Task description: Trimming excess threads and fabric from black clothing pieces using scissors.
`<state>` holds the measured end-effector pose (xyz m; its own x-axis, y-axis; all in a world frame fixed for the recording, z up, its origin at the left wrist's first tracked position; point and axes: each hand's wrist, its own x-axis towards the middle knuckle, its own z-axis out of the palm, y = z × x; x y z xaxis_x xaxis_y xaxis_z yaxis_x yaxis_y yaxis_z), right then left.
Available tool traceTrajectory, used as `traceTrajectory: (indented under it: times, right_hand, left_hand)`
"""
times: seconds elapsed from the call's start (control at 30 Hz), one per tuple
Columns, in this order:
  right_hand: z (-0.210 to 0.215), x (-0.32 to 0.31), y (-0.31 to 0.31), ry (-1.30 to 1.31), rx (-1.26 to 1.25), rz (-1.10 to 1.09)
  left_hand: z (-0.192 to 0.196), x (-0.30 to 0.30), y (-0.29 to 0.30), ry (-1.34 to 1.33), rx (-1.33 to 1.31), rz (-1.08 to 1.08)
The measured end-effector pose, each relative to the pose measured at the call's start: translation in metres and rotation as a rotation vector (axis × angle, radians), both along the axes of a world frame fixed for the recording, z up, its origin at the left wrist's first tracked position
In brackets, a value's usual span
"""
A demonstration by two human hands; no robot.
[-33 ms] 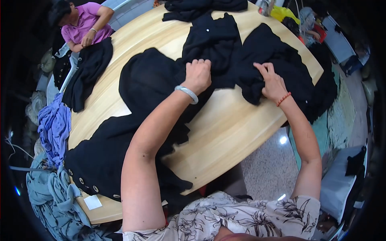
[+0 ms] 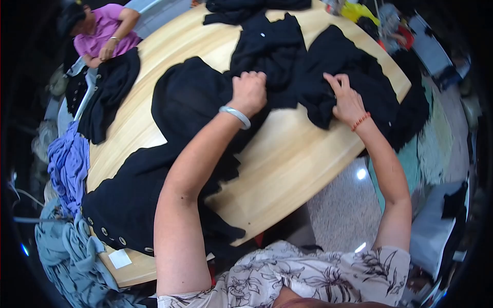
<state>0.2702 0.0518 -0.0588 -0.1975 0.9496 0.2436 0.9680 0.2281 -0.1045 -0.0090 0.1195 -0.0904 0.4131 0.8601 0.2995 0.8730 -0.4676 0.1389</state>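
A black knit garment lies spread over the pale wooden table, with a small white dot on it. My left hand, a pale bangle at its wrist, is closed in a fist on the cloth near the garment's middle. To its right, my right hand wears a red bead bracelet and pinches the dark fabric, its index finger partly bent and raised. Whatever lies under the fingers is hidden. Another black piece with large metal eyelets stretches beneath my left forearm toward the table's left edge.
Blue-violet cloth and grey-green cloth hang along the table's left side. A white paper square rests near its edge. At the far left, a person in a pink shirt handles a black garment. More black cloth lies at the back.
The view has shifted slightly, and everything sits a little higher in it. Both hands keep nearly the same places on the black cloth.
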Motion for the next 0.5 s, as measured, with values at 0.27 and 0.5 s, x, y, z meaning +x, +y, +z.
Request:
traceTrajectory:
  times: [0.27, 0.5]
  right_hand:
    - [0.018, 0.024, -0.044, 0.158, -0.088, 0.058]
    - [-0.024, 0.119, -0.151, 0.821, -0.600, 0.038]
  left_hand:
    - [0.012, -0.060, -0.009, 0.299, -0.046, 0.247]
    - [-0.001, -0.097, 0.021, 0.367, -0.172, 0.243]
